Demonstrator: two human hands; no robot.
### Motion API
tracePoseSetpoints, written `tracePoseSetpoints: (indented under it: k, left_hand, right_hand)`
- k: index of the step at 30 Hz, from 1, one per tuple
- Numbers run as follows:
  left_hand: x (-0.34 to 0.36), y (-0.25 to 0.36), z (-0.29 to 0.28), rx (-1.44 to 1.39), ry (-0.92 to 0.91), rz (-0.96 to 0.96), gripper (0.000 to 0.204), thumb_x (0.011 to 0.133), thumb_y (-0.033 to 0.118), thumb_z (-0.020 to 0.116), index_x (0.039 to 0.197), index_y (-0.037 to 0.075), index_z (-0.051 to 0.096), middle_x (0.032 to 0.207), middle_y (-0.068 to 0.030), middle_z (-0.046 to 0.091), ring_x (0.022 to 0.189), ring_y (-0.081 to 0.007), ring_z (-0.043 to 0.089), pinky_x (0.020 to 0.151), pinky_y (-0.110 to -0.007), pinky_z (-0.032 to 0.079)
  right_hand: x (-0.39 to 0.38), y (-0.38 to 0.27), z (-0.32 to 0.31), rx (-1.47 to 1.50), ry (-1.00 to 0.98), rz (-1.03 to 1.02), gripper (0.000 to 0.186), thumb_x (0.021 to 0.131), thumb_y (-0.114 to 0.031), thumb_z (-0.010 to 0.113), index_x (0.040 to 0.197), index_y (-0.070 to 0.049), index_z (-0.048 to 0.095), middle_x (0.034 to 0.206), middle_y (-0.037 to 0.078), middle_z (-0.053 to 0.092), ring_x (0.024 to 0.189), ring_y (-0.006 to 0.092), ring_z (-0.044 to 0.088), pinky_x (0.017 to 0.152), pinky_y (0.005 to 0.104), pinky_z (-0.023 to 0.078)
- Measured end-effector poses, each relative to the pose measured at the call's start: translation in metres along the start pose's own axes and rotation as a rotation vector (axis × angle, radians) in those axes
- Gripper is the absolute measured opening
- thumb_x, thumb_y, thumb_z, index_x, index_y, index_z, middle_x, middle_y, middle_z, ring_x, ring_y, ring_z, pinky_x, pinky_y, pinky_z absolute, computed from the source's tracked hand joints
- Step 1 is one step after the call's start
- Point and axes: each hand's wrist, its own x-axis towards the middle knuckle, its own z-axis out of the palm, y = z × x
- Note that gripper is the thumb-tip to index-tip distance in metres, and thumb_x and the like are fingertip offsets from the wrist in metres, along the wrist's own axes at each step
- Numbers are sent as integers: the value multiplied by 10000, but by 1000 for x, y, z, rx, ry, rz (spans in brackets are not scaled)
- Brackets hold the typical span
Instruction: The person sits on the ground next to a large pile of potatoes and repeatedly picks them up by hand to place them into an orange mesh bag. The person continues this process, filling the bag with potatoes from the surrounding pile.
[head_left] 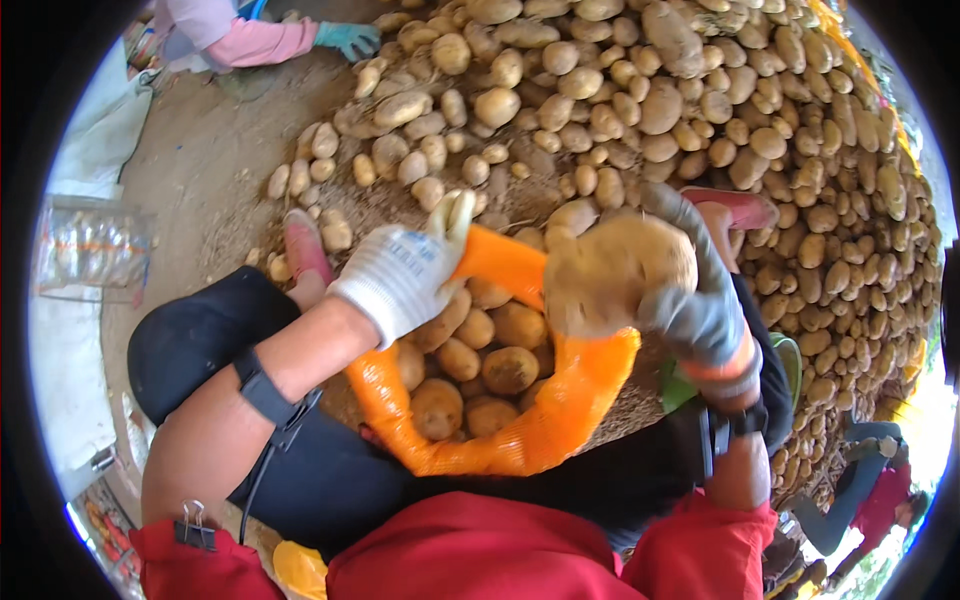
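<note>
Between my bent legs sits an orange mesh bag [585, 395], its mouth rolled open around several potatoes [509, 370]. My left hand [405, 262], in a white knit glove, is closed on the upper rim of the bag. My right hand [695, 300], in a grey-coated glove, grips a big, blurred, pale brown potato [610, 270] above the right side of the bag, hiding part of its rim.
A large potato pile [760, 140] covers the ground ahead and right. A co-worker's teal-gloved hand [345, 38] is at upper left. Another person [880, 485] is at lower right. A transparent plastic container [90, 250] stands at left, beside a white sheet [75, 380].
</note>
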Motion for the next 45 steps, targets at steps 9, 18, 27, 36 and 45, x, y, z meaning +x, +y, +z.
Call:
tracePoseSetpoints:
  k: [9, 18, 27, 36, 45]
  left_hand:
    - [-12, -7, -8, 117, -84, -141, 717, 943, 263, 526, 1491, -106, 247, 705, -145, 675, 552, -268, 665, 461, -415, 511]
    - [-26, -17, 10, 121, 174, -27, 250, 924, 224, 526, 966, -7, 614, 646, -129, 607, 525, -294, 626, 427, -411, 476]
    - [-7, -21, 4, 22, -62, -106, 261, 896, 184, 531, 1047, 3, 642, 783, -182, 695, 673, -341, 696, 601, -447, 560]
    - [-2, 4, -7, -114, 121, -102, 842, 810, 247, 676, 1511, 43, 255, 1418, -267, 459, 1098, -412, 596, 944, -465, 489]
    - [-10, -2, -3, -225, 158, -81, 295, 923, 316, 571, 935, 41, 678, 818, -209, 671, 774, -387, 656, 714, -505, 512]
  right_hand:
    - [5, 102, 75, -1064, -177, -317, 608, 741, -49, 785, 1295, -42, 536, 1195, 160, 635, 1115, 321, 630, 944, 382, 506]
    - [64, 123, 63, -1234, -225, -372, 622, 775, -85, 762, 1332, -76, 487, 1204, 180, 610, 1101, 380, 596, 944, 437, 488]
    - [91, 150, 41, -1086, -173, -454, 613, 768, -98, 774, 1314, -84, 496, 1160, 198, 635, 1100, 402, 607, 930, 436, 503]
    - [99, 147, 51, -949, -214, -405, 469, 762, 7, 693, 1207, -43, 552, 1089, 218, 667, 1060, 389, 635, 888, 432, 515]
    - [47, 51, 66, -1209, -16, -327, 522, 800, -222, 813, 1251, -43, 623, 948, 114, 711, 823, 248, 702, 761, 374, 573]
